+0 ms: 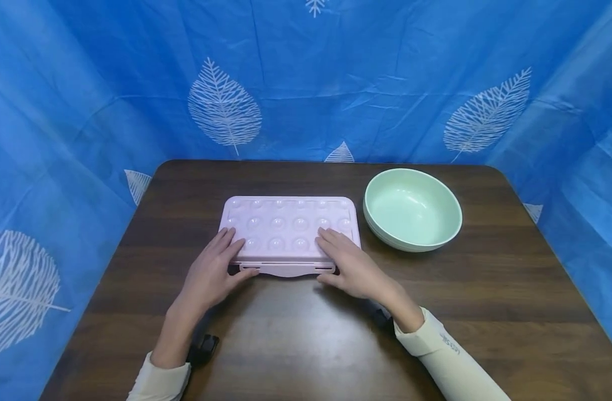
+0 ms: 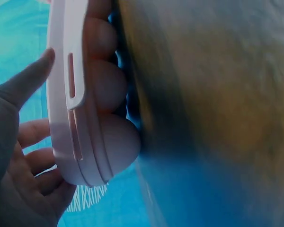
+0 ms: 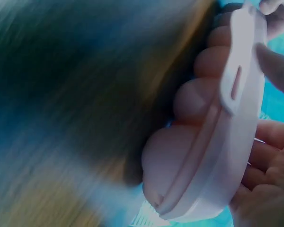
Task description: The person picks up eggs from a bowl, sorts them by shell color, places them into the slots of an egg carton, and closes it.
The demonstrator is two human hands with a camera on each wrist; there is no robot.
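A pale pink egg box (image 1: 288,233) lies on the table with its lid down, rows of round bumps across the top. Along its front edge runs a latch flap (image 1: 287,270). My left hand (image 1: 209,277) rests on the lid's left front corner, fingers extended and thumb by the flap's end. On the right front corner lies my right hand (image 1: 355,266), fingers over the lid and thumb in front of the flap. From low down, the left wrist view shows the box's rounded egg cups (image 2: 118,146) under the rim.
A light green bowl (image 1: 413,207) stands on the dark wooden table (image 1: 496,278), just right of the egg box. Behind the table and along both sides hangs a blue curtain (image 1: 306,83) with white leaf prints.
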